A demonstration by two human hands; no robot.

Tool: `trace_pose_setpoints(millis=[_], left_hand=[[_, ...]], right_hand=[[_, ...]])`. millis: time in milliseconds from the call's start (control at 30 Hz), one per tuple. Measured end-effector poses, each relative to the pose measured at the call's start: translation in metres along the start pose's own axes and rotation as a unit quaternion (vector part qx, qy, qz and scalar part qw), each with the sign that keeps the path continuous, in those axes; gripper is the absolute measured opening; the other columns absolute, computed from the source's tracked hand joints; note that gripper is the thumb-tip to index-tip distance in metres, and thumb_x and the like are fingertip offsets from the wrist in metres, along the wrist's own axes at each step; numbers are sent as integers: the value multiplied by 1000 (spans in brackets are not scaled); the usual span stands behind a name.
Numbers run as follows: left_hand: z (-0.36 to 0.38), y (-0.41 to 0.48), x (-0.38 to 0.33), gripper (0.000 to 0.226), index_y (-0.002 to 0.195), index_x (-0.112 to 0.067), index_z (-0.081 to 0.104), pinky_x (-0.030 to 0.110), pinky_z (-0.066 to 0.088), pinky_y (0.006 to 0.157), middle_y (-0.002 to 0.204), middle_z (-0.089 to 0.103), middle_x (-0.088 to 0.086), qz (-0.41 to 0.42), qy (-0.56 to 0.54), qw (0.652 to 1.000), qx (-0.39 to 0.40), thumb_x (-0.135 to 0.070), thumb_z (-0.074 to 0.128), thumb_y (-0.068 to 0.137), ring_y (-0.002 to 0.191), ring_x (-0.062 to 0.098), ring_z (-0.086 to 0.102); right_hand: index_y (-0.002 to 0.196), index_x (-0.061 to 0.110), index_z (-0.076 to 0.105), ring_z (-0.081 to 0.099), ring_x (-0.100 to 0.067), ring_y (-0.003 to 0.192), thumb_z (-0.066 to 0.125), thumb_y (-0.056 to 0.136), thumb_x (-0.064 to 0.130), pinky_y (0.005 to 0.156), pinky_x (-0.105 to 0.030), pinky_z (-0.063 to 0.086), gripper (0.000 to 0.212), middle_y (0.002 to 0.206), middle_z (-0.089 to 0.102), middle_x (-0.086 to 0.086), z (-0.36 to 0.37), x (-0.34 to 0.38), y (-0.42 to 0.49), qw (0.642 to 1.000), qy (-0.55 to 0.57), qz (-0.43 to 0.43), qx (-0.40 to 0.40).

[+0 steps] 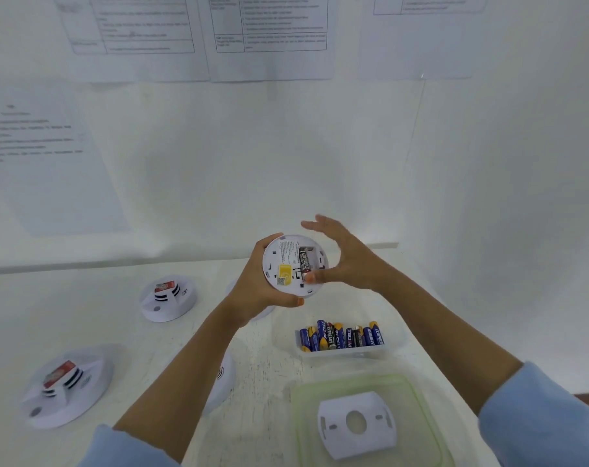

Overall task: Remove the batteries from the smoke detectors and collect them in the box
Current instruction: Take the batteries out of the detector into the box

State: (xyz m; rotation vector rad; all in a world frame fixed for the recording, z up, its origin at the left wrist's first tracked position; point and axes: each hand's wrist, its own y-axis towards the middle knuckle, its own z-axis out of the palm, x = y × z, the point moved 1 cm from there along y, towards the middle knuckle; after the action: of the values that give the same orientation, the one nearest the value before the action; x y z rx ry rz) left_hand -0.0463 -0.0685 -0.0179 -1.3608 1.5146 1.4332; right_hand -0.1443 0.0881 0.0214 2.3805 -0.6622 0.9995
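Prying at the lower end of the battery with its thumb alone, the right grip has its fingers spread wide and holds nothing. The left grip curls round the rim of the smoke detector, held back-up above the desk, just beyond the box. The battery sits in its slot. If it springs out with no finger ready to catch it, it may miss the box and roll across the desk. A hard push could also twist the smoke detector out of the left grip.
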Motion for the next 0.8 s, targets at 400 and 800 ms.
trace_pose_setpoints(millis=[400,800], left_hand=[[-4,13,7,89,122,-21,35,13,51,73,119,48,-8,-6,6,1000,25,5,76,48,102,-10,54],[-17,21,29,92,124,-23,34,12,50,78,121,46,-11,-31,25,999,-5,1,78,47,106,-10,51]], right_hand=[[124,17,53,60,-23,95,60,86,7,86,-33,51,40,115,61,-10,-15,-20,28,964,212,155,52],[114,15,60,58,-25,104,67,77,3,80,-31,47,40,117,57,-6,13,-85,78,885,-399,159,178]])
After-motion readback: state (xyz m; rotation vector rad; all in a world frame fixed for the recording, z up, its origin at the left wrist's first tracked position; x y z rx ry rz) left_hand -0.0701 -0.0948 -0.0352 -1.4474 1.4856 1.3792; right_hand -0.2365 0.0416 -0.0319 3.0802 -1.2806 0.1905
